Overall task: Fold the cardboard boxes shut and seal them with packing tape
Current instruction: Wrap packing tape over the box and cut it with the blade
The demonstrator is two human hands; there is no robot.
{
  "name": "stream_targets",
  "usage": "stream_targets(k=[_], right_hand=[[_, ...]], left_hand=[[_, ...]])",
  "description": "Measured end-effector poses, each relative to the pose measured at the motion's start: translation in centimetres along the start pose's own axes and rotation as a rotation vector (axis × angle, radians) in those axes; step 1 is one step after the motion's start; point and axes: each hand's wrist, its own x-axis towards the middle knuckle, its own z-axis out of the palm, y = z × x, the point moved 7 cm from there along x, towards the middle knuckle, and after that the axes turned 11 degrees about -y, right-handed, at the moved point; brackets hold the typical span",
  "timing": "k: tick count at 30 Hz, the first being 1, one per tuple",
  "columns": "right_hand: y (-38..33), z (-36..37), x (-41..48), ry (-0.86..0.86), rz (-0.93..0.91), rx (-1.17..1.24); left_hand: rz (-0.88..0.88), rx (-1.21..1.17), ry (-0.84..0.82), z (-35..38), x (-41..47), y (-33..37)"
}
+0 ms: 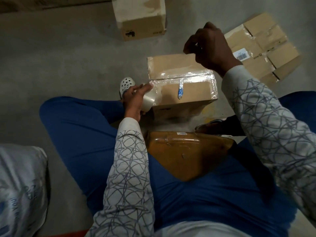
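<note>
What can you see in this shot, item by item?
central box: one, tan, floor ahead, top taped
top box: one, tan, floor, far edge
right box: one, tan, floor at right, taped, barcode label
brown parcel: one, brown, between the legs
tape roll: one, clear, in the left grip
tape strip: one, clear, apparently pinched above central box
small tool: one, blue-white, lying on central box
sack: one, grey, lower left
clog: one, white, left of central box
left hand: holds tape roll
right hand: raised, pinches tape strip

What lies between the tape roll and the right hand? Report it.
Head view: the closed cardboard box, its taped top stretching from the tape roll in the left hand toward the right hand.
</note>
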Motion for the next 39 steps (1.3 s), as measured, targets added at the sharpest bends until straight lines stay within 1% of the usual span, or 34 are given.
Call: stream_targets(k=[1,4,7,9,13,17,20,22,23,26,29,32,34,37,39], right_hand=[[0.2,0.3,0.0,-0.003,0.002,0.0],[1.2,1.1,0.8,-0.022,0.037,0.0],[1.6,2.4,2.0,-0.071,0.064,0.011],[1.5,3.2,2.8,-0.091,0.082,0.022],[1.4,3.4,4.1,-0.056,0.113,0.046],[2.0,3.0,4.2,-0.037,0.179,0.022],[2.6,2.3,4.1,0.005,0.193,0.009],[2.8,1.8,3.9,0.037,0.188,0.003],[2.9,1.5,3.7,0.051,0.182,0.004],[3.2,1.1,3.5,0.075,0.17,0.007],[3.4,1.1,3.3,0.093,0.18,0.011],[4.1,0.4,2.9,0.152,0.229,-0.005],[4.5,0.0,2.8,0.154,0.241,-0.014],[4.5,-0.1,3.0,0.123,0.22,-0.009],[4.4,0.4,3.7,0.084,0.196,0.002]], left_hand=[[-0.031,0.052,-0.026,0.2,0.2,-0.1],[-0.107,0.241,-0.184,1.6,0.1,-0.4],[-0.083,0.295,-0.303,3.2,-0.5,-0.1],[-0.04,0.25,-0.38,4.3,-1.1,0.1],[0.059,0.01,-0.538,5.7,-1.0,0.6],[0.052,-0.045,-0.689,6.3,-2.2,0.7],[0.088,-0.045,-0.746,6.4,-3.0,0.8],[0.103,-0.066,-0.738,6.3,-2.8,0.6],[0.107,-0.089,-0.704,6.0,-2.6,0.5],[0.093,-0.124,-0.549,4.9,-1.9,0.4],[0.075,-0.113,-0.437,4.0,-1.7,0.1],[0.006,-0.08,-0.289,2.9,-1.9,-0.7],[-0.06,-0.058,-0.203,2.2,-1.9,-1.2],[-0.106,0.013,-0.195,2.0,-1.4,-1.3],[-0.196,0.081,-0.231,2.5,-1.1,-1.8]])
